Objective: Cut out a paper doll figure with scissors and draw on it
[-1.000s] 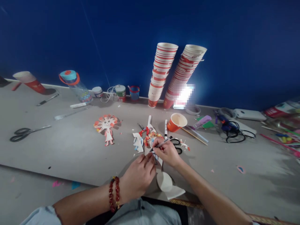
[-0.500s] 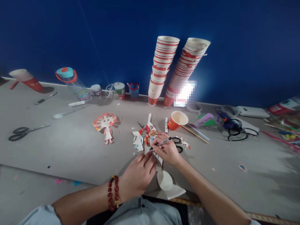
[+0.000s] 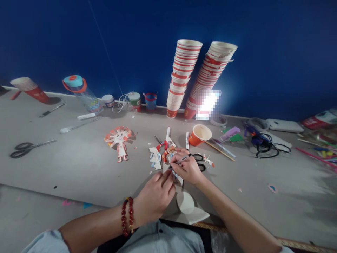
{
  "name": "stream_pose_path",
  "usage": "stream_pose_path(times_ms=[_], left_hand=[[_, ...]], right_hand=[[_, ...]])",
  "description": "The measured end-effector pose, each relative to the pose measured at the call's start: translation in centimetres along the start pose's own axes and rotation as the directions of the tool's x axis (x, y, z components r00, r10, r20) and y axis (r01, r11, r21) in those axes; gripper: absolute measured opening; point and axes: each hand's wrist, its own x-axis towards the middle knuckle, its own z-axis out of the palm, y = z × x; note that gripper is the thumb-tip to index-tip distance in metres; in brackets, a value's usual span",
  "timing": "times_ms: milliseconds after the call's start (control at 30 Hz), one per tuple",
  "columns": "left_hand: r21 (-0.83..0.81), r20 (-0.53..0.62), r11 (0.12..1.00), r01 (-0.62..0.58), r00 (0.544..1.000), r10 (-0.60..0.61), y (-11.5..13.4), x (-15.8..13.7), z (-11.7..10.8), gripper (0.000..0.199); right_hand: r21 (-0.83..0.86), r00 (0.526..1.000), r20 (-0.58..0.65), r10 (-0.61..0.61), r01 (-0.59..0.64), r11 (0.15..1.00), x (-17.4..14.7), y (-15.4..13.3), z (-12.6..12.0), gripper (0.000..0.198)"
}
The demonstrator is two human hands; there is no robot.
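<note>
My right hand [image 3: 189, 171] grips a slim marker pen [image 3: 183, 159], its dark tip down at a small white paper piece [image 3: 180, 180]. The bent fingers of my left hand [image 3: 158, 191] are closed at the near left side of that paper, holding it close to the pen tip. My fingers hide most of the paper. Beyond them lie cut scraps of red, white and blue paper [image 3: 155, 158]. Black-handled scissors [image 3: 198, 159] lie partly under my right hand. A white paper disc [image 3: 185, 202] rests near the table edge below my hands.
A paper doll figure [image 3: 121, 146] lies to the left, with another pair of scissors [image 3: 25, 149] farther left. Two tall stacks of paper cups [image 3: 184, 77] stand at the blue wall. An orange cup [image 3: 200, 135] and a cabled tool [image 3: 259, 140] are to the right.
</note>
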Motion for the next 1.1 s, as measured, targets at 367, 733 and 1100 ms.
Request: stream_pose_path(times_ms=[367, 733, 1100], left_hand=[[-0.009, -0.001, 1.0, 0.005, 1.0, -0.005, 0.0, 0.0, -0.2, 0.044], [-0.018, -0.006, 1.0, -0.001, 1.0, 0.001, -0.1, -0.1, 0.2, 0.042], [-0.014, 0.0, 1.0, 0.006, 1.0, -0.006, -0.1, 0.0, 0.0, 0.04]], right_hand=[[0.007, 1.0, 0.012, 0.01, -0.01, 1.0, 0.1, 0.2, -0.2, 0.017], [-0.049, 1.0, 0.013, -0.019, 0.02, 0.999, 0.3, 0.1, -0.9, 0.018], [-0.133, 0.996, 0.006, -0.088, 0.088, 0.987, 0.2, 0.0, -1.1, 0.021]])
